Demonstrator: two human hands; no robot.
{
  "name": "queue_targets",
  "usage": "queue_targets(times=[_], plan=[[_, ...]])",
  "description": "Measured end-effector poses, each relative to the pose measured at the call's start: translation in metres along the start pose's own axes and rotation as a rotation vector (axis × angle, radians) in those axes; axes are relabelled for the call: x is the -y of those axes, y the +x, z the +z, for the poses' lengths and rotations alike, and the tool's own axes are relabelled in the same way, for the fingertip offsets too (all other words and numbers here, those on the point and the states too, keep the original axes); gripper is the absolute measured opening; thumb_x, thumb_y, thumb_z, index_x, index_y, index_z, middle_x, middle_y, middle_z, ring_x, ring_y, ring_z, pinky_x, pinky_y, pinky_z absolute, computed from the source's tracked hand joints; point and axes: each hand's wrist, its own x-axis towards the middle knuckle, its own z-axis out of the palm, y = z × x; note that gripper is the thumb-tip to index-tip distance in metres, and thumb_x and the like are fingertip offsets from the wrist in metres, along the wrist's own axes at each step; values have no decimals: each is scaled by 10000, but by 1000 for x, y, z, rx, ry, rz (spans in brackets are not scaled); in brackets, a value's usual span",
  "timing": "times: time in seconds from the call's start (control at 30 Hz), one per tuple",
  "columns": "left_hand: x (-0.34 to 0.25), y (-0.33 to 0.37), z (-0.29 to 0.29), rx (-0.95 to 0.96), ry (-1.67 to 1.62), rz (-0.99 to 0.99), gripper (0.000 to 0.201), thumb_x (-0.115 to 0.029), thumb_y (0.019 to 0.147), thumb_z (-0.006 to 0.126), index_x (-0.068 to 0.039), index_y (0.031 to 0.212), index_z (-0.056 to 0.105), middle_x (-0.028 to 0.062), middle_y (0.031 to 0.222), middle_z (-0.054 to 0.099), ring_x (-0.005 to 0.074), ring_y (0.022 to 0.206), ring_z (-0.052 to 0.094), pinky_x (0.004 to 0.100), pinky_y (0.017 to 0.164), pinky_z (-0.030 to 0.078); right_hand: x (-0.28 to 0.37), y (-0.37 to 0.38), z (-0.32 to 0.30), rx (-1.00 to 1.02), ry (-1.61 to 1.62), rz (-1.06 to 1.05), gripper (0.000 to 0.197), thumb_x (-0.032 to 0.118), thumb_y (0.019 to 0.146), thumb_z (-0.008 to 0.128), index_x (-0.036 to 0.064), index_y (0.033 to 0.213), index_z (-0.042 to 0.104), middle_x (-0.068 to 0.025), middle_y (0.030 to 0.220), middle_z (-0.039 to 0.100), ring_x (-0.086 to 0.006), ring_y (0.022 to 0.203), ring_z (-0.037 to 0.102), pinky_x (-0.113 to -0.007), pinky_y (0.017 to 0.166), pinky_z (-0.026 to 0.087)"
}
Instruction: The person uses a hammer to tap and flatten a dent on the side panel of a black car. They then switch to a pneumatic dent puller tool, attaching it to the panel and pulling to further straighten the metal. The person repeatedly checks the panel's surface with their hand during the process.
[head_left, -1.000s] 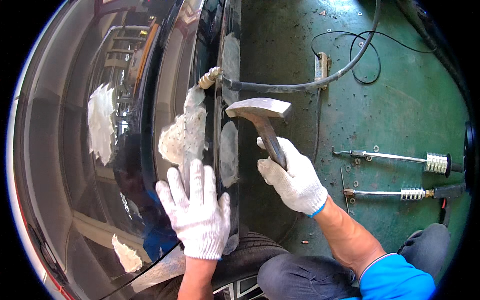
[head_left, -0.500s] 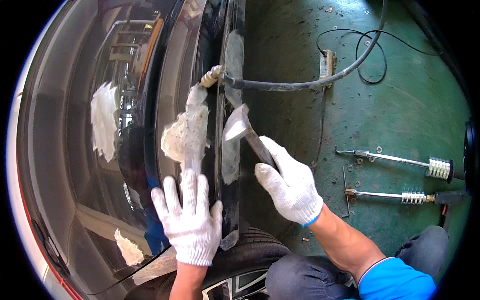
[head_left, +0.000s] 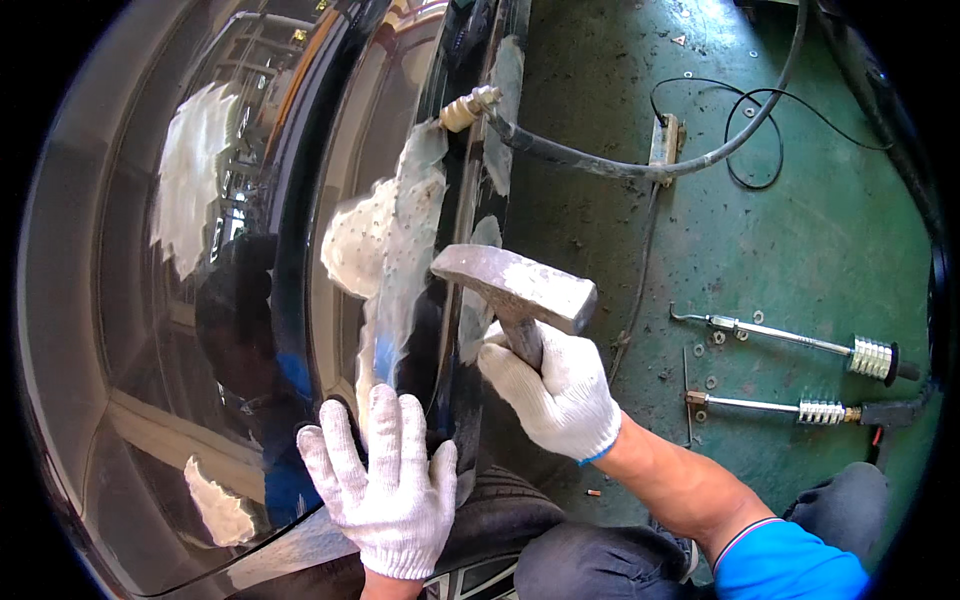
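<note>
My left hand (head_left: 392, 490), in a white knit glove, lies flat with fingers spread on the dark car body panel (head_left: 110, 300), at the lower end of a bare sanded strip (head_left: 405, 270). Beside that strip is a round bare patch (head_left: 357, 240) dotted with small marks. My right hand (head_left: 555, 395), gloved the same way, grips the handle of a hammer (head_left: 520, 285). The steel head hangs over the panel's right edge, its narrow end pointing left toward the strip. Whether it touches the metal I cannot tell. Above, a brass clamp fitting (head_left: 468, 108) is attached to the panel's edge.
A thick cable (head_left: 620, 170) runs right from the clamp. On the green floor lie a power strip (head_left: 665, 145) with a thin black cord, two slide-hammer pullers (head_left: 790, 340) and scattered washers. A tire (head_left: 510, 510) is below, beside my bent leg (head_left: 610, 565).
The hammer has turned, so its head now lies broadside, lower and slightly right. My view has shifted, and my left hand still rests flat near the strip's lower end.
</note>
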Motion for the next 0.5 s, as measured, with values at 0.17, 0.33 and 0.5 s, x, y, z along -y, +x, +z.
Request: queue_targets(times=[0.17, 0.33, 0.5], plan=[[1, 0, 2, -23, -28, 10, 560, -327, 820, 803, -77, 1311, 700, 101, 1508, 567, 460, 1490, 346, 636, 1235, 214, -14, 5, 7, 47, -94, -78, 243, 237, 961, 707, 34, 1065, 624, -200, 804, 678, -388, 712, 697, -414, 632, 542], [0, 0, 2, -20, -71, 10, 550, -329, 815, 803, -80, 1296, 711, 93, 1480, 594, 460, 1495, 341, 638, 1240, 206, -22, 6, 12, 123, -190, 18, 285, 215, 953, 724, 26, 1151, 642, -203, 840, 697, -356, 733, 719, -399, 654, 549], [0, -3, 3, -9, -110, 9, 537, -306, 811, 804, -75, 1286, 712, 88, 1482, 591, 464, 1492, 342, 642, 1235, 214, -18, -1, 13, 55, -163, -105, 268, 214, 950, 730, 23, 1116, 644, -211, 804, 681, -384, 710, 706, -405, 647, 550]])
